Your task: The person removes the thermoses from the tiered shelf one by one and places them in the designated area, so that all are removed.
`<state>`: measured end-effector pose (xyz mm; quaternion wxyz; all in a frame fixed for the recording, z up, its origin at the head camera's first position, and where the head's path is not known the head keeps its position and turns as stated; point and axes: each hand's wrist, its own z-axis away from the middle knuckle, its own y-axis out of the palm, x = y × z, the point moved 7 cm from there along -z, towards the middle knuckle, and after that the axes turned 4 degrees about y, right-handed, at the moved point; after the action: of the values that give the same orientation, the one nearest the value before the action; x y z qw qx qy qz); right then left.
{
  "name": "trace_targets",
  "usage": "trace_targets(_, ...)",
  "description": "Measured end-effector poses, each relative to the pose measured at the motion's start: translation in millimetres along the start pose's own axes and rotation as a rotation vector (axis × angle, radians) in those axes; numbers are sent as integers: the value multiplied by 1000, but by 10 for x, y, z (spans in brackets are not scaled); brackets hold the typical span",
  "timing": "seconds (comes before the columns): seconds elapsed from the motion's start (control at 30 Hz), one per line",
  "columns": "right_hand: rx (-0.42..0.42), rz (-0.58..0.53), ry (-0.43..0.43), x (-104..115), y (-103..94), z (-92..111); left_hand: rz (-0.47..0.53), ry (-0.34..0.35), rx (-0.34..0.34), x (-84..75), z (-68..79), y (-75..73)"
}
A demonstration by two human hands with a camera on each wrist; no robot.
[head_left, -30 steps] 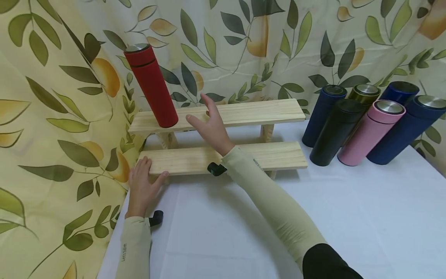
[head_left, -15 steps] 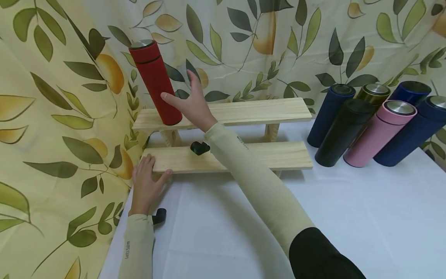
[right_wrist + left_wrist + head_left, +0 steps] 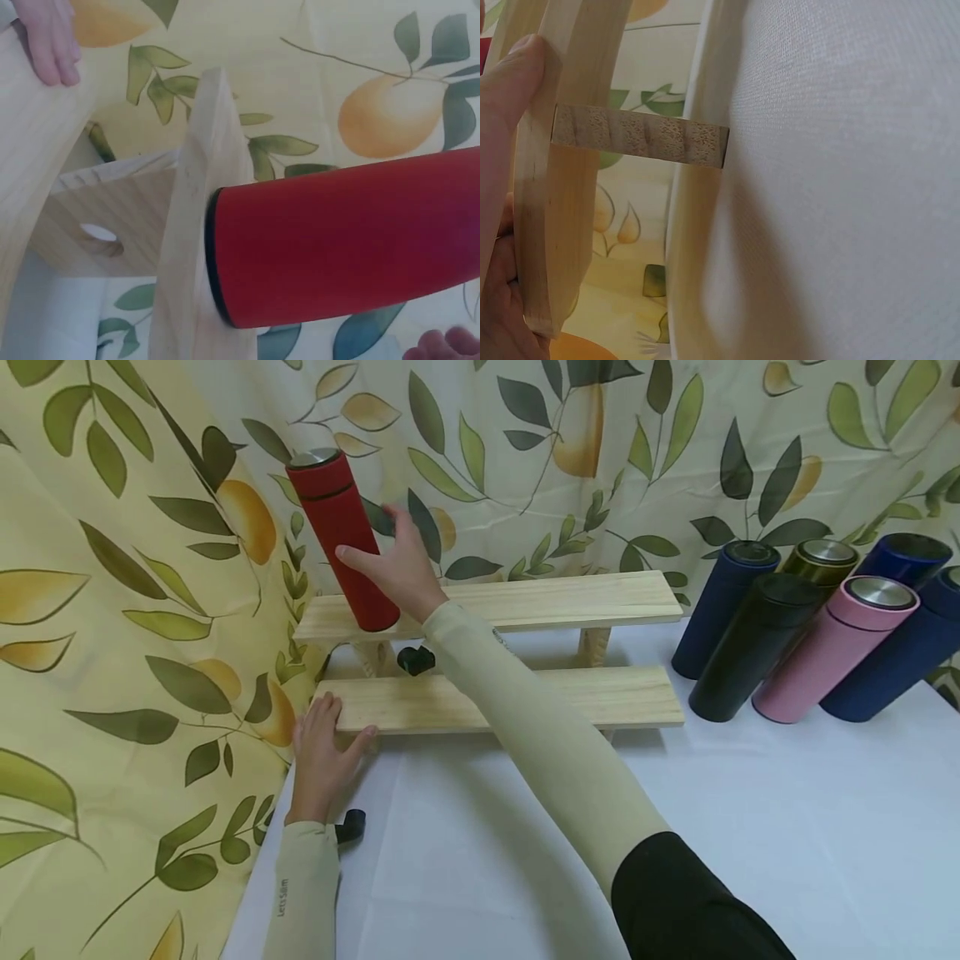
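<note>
A red thermos bottle (image 3: 341, 539) with a silver-topped lid stands upright at the left end of the upper board (image 3: 517, 602) of a two-tier wooden shelf. My right hand (image 3: 401, 572) is beside it, thumb across its front and fingers spread past its right side. In the right wrist view, fingertips (image 3: 446, 343) show a gap to the red thermos bottle (image 3: 345, 240). My left hand (image 3: 326, 760) grips the left end of the lower board (image 3: 495, 702), thumb at its front edge. The left wrist view shows that thumb on the board (image 3: 536, 187).
Several more thermos bottles stand grouped at the right: navy (image 3: 723, 610), black (image 3: 753, 647), pink (image 3: 836, 647), gold (image 3: 821, 560) and other blue ones. White cloth (image 3: 480, 860) covers the table. A leaf-patterned curtain (image 3: 480, 468) hangs behind and at the left.
My right hand has moved left and slightly up, from over the upper board to the red thermos bottle. My left hand has stayed on the lower board's end. The view has shifted slightly.
</note>
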<state>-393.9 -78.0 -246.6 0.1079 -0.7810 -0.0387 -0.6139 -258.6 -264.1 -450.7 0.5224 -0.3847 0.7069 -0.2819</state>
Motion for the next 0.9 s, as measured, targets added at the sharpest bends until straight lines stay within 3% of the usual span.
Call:
trace_targets(0.23, 60, -96, -29, 20, 106, -34, 2, 8, -11, 22, -23, -9)
trace_targets(0.5, 103, -23, 20, -166, 191, -128, 11, 4, -7, 10, 12, 14)
trace_targets(0.63, 91, -53, 31, -191, 195, -166, 15, 14, -15, -5, 10, 5)
trace_targets(0.9, 67, -154, -34, -122, 169, -197, -6, 8, -11, 5, 4, -7)
